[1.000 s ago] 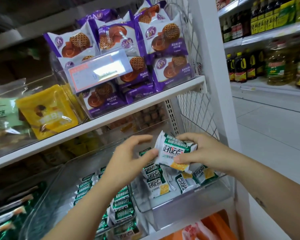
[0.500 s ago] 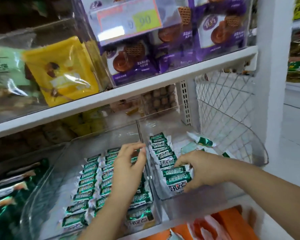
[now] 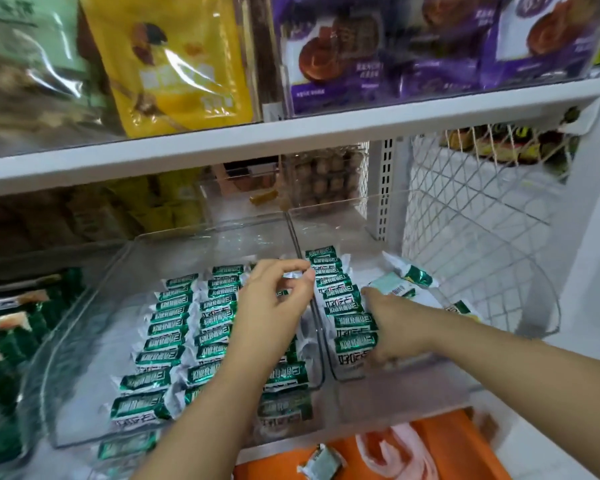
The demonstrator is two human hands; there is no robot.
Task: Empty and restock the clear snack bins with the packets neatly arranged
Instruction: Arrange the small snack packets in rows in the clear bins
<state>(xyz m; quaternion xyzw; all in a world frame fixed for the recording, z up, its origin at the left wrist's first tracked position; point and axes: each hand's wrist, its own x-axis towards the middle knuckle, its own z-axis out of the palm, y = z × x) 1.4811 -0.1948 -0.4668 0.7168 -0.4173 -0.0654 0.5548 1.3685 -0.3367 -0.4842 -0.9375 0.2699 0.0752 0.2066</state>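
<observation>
Store shelving [image 3: 291, 133] holds the right clear bin [image 3: 413, 389], where my right hand [image 3: 392, 327] presses straight fingers against a row of green packets [image 3: 343, 299]; over its left wall my left hand [image 3: 274, 299] curls, and I cannot tell whether it holds anything.

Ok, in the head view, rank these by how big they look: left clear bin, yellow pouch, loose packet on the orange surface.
1. left clear bin
2. yellow pouch, cut off by the frame's top edge, so its full size is unsure
3. loose packet, clearly smallest
</observation>
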